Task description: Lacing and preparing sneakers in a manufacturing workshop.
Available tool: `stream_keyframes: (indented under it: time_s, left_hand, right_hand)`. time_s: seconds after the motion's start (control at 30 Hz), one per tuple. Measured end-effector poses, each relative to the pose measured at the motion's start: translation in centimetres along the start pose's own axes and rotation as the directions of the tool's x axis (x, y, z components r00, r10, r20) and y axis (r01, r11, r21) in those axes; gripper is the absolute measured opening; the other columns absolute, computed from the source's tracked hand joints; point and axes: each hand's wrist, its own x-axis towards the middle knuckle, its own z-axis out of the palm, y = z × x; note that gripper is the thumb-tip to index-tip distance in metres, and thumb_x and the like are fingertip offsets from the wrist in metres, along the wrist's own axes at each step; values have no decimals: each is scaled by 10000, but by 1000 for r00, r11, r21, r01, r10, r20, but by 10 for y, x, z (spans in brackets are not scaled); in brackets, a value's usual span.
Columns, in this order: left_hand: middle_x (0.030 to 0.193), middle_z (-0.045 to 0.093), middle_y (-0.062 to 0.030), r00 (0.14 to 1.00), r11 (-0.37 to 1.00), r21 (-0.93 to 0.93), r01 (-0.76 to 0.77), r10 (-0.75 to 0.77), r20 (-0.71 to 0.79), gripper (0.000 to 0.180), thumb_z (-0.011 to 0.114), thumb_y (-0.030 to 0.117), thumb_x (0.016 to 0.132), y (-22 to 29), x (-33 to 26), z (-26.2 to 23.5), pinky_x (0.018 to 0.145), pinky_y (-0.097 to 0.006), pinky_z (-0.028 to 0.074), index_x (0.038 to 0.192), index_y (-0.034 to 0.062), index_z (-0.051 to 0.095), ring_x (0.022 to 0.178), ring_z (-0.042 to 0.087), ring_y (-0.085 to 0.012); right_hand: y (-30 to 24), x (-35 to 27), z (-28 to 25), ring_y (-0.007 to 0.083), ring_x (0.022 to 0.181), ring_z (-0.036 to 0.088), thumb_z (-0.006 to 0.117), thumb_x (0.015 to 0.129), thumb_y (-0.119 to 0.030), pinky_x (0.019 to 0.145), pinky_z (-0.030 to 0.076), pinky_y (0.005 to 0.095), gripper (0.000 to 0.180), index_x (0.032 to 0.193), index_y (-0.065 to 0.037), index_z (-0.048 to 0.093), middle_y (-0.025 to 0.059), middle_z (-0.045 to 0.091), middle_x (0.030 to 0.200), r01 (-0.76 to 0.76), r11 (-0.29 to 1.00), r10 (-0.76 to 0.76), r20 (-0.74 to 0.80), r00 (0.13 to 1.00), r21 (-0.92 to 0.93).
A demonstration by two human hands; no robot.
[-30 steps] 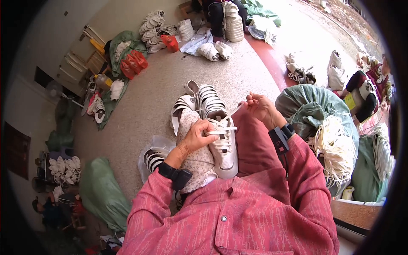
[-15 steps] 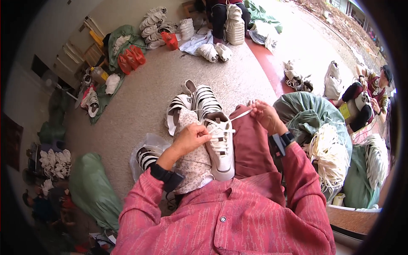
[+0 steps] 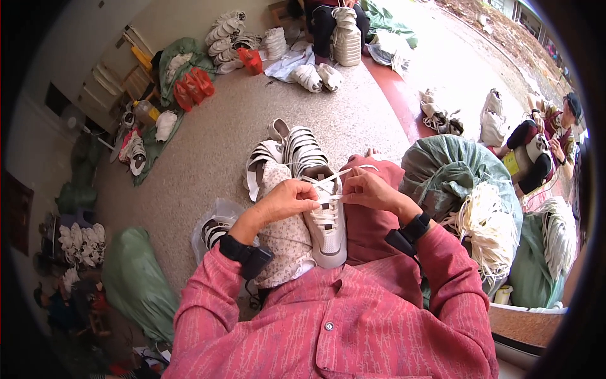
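A white and beige sneaker (image 3: 329,239) rests between my thighs with its toe toward me. White shoelace (image 3: 326,215) crosses its front in several rows. At the sneaker's left side, my left hand (image 3: 289,198) is closed in a pinch on lace near the upper eyelets. My right hand (image 3: 374,191) pinches lace at the sneaker's right side. A loose lace end arcs above the right fingers. Just beyond the sneaker, a stack of nested striped shoes (image 3: 304,146) stands on the floor, with another shoe group (image 3: 265,155) on its left.
A green sack (image 3: 442,165) and a bundle of white laces (image 3: 489,227) lie at my right. Another green sack (image 3: 136,278) is at lower left. People sit at the far side and right, among piled shoes (image 3: 227,41). Red bags (image 3: 194,88) stand at upper left.
My right hand has come down and left from the drawn-out lace to the sneaker's upper eyelets. The left hand stays near the sneaker's left edge.
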Motion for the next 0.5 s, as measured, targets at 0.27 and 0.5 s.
stream_keyframes:
  time_s: [0.27,0.5]
  left_hand:
    - [738,606,13,982,989,115,95,-74,-172,164,687,162,824,-15,-8,-3,623,-225,436,810,0,663,681,521,-60]
    - [803,618,-23,918,985,170,30,40,-394,193,616,182,876,-54,15,-21,682,-256,442,907,-3,658,744,531,-98]
  right_hand:
    - [-18,1,-9,284,743,582,695,751,-246,684,470,369,205,770,-50,639,111,572,846,0,934,-11,-29,1000,-358]
    - [-17,19,-17,112,451,568,537,944,-263,347,409,219,309,978,18,661,71,647,702,-462,803,497,5,868,375]
